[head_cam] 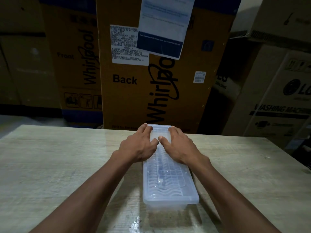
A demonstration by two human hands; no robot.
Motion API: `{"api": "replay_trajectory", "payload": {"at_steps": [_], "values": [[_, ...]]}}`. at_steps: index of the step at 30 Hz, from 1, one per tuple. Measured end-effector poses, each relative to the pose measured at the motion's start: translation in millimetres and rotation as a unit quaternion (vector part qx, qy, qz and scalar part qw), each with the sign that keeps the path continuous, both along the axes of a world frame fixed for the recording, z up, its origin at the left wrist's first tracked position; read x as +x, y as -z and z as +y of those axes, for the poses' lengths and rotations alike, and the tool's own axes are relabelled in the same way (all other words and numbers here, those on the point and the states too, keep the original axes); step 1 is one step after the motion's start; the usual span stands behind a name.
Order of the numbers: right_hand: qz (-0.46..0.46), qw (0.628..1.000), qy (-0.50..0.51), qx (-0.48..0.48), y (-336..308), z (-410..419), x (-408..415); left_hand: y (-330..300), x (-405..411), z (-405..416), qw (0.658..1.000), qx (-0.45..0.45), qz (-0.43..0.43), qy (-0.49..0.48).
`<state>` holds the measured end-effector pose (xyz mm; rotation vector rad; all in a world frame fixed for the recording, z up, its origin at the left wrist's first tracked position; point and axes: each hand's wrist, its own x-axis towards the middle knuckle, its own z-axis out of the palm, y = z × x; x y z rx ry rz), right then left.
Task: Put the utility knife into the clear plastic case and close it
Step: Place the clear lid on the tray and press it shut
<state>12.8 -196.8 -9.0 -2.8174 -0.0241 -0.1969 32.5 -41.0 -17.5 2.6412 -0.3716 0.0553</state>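
On the pale wood-grain table (50,165), lengthwise away from me, the clear plastic case (170,185) is lying with its lid down, and I am working the closing step. I am pressing my left hand (139,148) and right hand (180,147) flat on the far half of the lid, fingers spread and wrapping the far corners, thumbs nearly touching over the middle; neither hand is gripping anything else. Through the ribbed lid I am making out only faint shapes, so I cannot tell for certain that the utility knife is inside; it is nowhere on the table, which suggests it is already in the case. The near end looks seated on the base. Next, I judge, I need firm downward pressure at the far edge to snap the lid, then a check along both long sides. Big Whirlpool cartons (161,78) are standing just beyond the table.
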Motion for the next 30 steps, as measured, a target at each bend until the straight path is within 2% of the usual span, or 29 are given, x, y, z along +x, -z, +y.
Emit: {"api": "replay_trajectory", "payload": {"at_steps": [2, 5, 8, 12, 15, 18, 21, 23, 26, 30], "values": [[-0.007, 1.0, 0.004, -0.013, 1.4, 1.1, 1.4, 2.5, 2.2, 0.2, 1.0, 0.002, 0.007, -0.001], [-0.044, 0.998, -0.032, -0.043, -0.1, 1.7, 0.7, 7.9, 2.8, 0.3, 0.999, -0.047, 0.004, -0.008], [-0.05, 0.995, -0.059, -0.058, -0.3, 1.7, 0.5, 11.9, -2.4, 1.9, 0.994, -0.094, -0.038, -0.028], [-0.052, 0.994, -0.052, -0.083, -4.2, 4.3, 1.9, 8.5, -20.4, 0.8, 0.988, -0.029, -0.148, -0.034], [-0.05, 0.993, -0.049, -0.095, -5.9, 6.9, 0.5, -1.3, -35.9, -5.8, 0.983, 0.025, -0.182, -0.02], [-0.052, 0.994, -0.046, -0.082, -4.9, 7.1, -0.2, -11.6, -59.9, -6.9, 0.987, 0.051, -0.152, -0.017], [-0.059, 0.995, -0.044, -0.07, -2.6, 7.5, 0.1, -9.7, -86.5, -7.2, 0.998, 0.051, 0.0, 0.031], [-0.061, 0.995, -0.041, -0.069, -0.7, 8.4, -0.6, -1.8, -94.4, -10.0, 0.997, 0.06, 0.038, 0.044], [-0.063, 0.995, -0.041, -0.067, 0.6, 8.3, -1.4, 5.0, -93.5, -10.8, 1.0, -0.002, 0.018, 0.008], [-0.085, 0.994, -0.054, -0.037, -0.7, 8.2, -2.3, 3.0, -97.8, -6.7, 0.997, -0.024, -0.072, 0.009]]}}
